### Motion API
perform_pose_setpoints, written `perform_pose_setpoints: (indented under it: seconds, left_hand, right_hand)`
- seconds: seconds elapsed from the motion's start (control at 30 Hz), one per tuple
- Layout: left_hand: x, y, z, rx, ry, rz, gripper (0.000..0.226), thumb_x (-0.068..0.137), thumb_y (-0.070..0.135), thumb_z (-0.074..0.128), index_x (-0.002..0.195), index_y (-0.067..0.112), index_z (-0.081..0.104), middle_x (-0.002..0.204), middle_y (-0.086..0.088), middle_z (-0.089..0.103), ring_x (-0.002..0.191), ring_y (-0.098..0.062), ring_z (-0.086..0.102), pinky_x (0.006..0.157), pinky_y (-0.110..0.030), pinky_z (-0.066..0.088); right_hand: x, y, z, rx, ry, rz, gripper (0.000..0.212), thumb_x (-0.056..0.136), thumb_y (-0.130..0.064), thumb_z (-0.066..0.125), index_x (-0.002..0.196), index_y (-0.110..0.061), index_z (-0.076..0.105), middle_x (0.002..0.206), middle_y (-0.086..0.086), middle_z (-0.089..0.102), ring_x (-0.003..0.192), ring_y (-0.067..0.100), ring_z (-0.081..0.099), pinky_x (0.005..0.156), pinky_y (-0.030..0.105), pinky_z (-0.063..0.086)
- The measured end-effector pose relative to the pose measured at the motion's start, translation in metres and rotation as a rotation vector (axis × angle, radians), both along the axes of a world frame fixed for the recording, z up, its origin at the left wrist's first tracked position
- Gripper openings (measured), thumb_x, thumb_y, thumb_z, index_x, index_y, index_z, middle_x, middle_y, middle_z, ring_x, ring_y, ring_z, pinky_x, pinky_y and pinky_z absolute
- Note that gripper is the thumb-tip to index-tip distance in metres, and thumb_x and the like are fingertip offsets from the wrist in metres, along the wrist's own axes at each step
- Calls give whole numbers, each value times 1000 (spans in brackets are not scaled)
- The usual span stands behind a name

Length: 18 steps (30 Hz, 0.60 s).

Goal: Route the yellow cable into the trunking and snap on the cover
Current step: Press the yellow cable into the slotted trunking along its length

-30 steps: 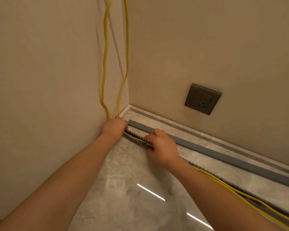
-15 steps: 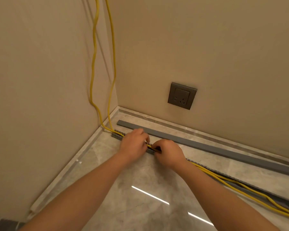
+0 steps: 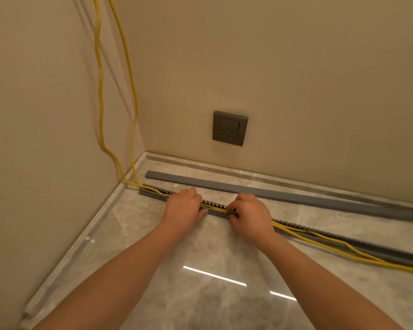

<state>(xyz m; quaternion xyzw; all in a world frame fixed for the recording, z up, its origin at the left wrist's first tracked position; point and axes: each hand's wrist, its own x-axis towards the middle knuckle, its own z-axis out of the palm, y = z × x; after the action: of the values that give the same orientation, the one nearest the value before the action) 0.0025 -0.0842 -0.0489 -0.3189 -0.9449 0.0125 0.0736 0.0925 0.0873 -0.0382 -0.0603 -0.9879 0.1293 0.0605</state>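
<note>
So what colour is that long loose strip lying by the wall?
The cover strip is plain grey, seen clearly in the head view.

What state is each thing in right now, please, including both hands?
Yellow cable: partly in the channel, its right stretch loose outside it.
Slotted grey trunking: open, uncovered.
Flat grey cover strip: lying apart on the floor.
Dark wall socket: nothing plugged in.
Left hand: pressing cable down.
Right hand: pinching cable.

both bare hands, left hand [image 3: 185, 207] and right hand [image 3: 249, 214], press the thin yellow cable [image 3: 216, 209] into the slotted grey plastic trunking [image 3: 214, 206] on the glossy marble floor [image 3: 200, 294], with the flat grey cover strip [image 3: 248, 189] lying loose just behind, below a dark wall socket [image 3: 229, 128].
</note>
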Motion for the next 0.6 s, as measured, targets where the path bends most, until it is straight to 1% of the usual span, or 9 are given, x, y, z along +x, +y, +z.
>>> perform_pose_setpoints:
  seconds: [0.1,0.23,0.3,0.4,0.43,0.5,0.6]
  left_hand:
    - [3,7,5,-77,35,-32,42,92,52,45,106,17,63,105,-2,60,98,-22,57,65,-32,38]
    - [3,14,16,-170,16,-54,39,95,47,45,105,15,65,104,-4,63,94,-25,62,65,-30,35]
    - [5,17,20,-221,20,-65,36,96,44,44,105,16,65,103,-4,63,92,-25,63,65,-30,35]
    - [11,24,26,-275,11,-55,27,96,34,46,106,17,65,105,-3,63,94,-24,63,67,-30,37]
    - [14,28,27,-266,2,-62,24,94,30,48,107,17,64,106,-4,63,96,-24,62,69,-31,39]
    - [24,35,27,-184,-44,-101,23,91,24,50,109,17,62,108,-4,61,101,-26,60,76,-33,45]
    - [42,50,21,-47,-132,-183,30,89,18,50,117,19,61,112,-4,58,108,-25,55,79,-37,48]
  right_hand:
    - [8,4,0,24,-1,-54,26,86,-22,57,107,-27,72,103,-3,62,101,20,53,75,34,48]
    - [19,9,1,58,18,-147,19,86,-26,58,97,-26,73,95,-3,62,94,20,54,69,32,45]
    - [24,12,0,72,25,-189,16,86,-28,58,93,-25,73,91,-3,62,91,19,55,67,31,46]
    - [30,14,-2,72,10,-198,18,88,-28,57,92,-22,74,90,-2,63,90,20,55,67,32,49]
    - [30,14,-3,81,1,-190,19,89,-27,55,91,-20,73,91,-1,63,90,21,55,67,33,49]
    - [29,13,-2,81,-33,-192,21,90,-24,51,90,-17,72,91,2,63,89,23,56,66,34,49]
    - [27,16,0,49,-85,-177,22,89,-20,50,91,-17,71,88,4,66,84,26,59,66,34,50]
